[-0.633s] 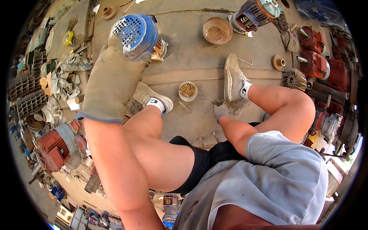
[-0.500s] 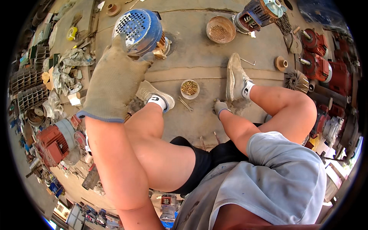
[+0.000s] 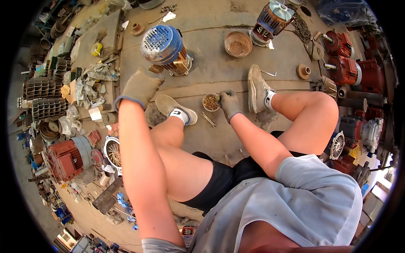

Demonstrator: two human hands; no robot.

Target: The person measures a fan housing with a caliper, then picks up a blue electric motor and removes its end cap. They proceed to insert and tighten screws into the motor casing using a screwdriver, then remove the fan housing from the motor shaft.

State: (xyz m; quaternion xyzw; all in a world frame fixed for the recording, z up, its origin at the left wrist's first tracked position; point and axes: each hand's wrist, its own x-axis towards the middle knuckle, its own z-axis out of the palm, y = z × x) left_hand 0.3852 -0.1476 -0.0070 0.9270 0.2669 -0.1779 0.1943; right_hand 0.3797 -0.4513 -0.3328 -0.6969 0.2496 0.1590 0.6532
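A blue electric motor with a slotted fan cover and rusty finned body stands beyond my left shoe. My left hand, in a tan work glove, hovers just short of it. Its thumb sticks out to the right; the fingers are partly hidden, and nothing shows in the hand. Between my shoes sits a small round bowl of brassy small parts, too small to name. At its right rim is my gloved right hand, fingers curled closed; whatever they hold is hidden. A wrench lies nearer to me than the bowl.
A rusty round pan and another motor stand ahead. By my right shoe lies a bent metal rod, with a flanged ring beyond. Red motors line the right. Crumpled plastic and a red motor are at left.
My left hand has drawn back from the blue motor's fan cover. My right hand has moved forward and left from beside my right shoe to the bowl's rim. The view has shifted slightly.
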